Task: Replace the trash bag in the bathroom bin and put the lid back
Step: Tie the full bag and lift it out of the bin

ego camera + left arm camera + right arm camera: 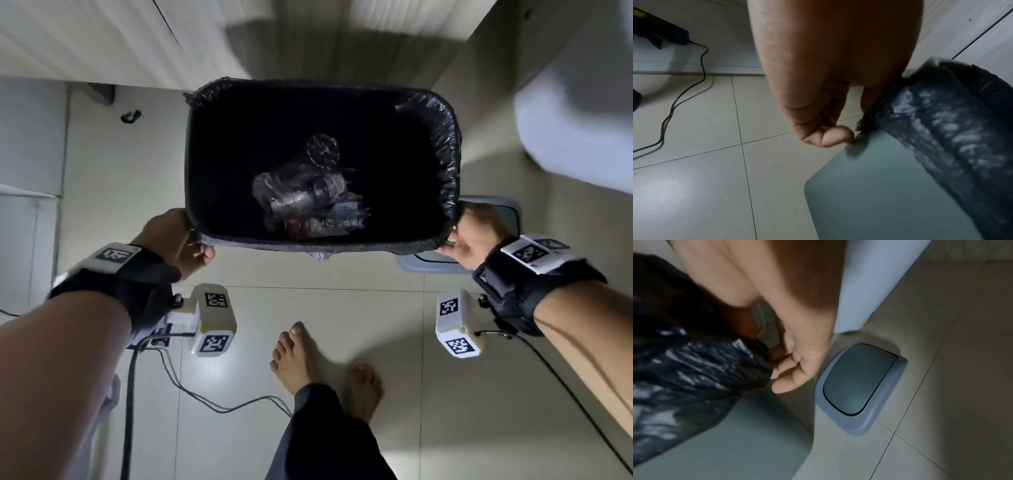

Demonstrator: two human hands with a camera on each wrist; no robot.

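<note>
Black plastic of the trash bag [445, 150] is folded over the rim of the grey-green bin [869, 186], which stands on the tiled floor [342, 301] in front of the person's bare feet [298, 356]. The bag is still in the bin, and crumpled clear bottles [301, 192] and other rubbish lie at its bottom. The left hand [178, 240] is at the near left corner of the rim, its fingers curled; in the left wrist view the thumb sits against the bag's edge, though whether it truly pinches the plastic I cannot tell. The right hand [472, 236] is at the near right corner, fingertips [781, 369] curled onto the gathered fold of the bag there, gripping it. The grey lid [859, 386] lies flat on the floor just right of the bin, beside the base of a white fixture [869, 280]. Cables [205, 401] trail across the tiles at lower left.
</note>
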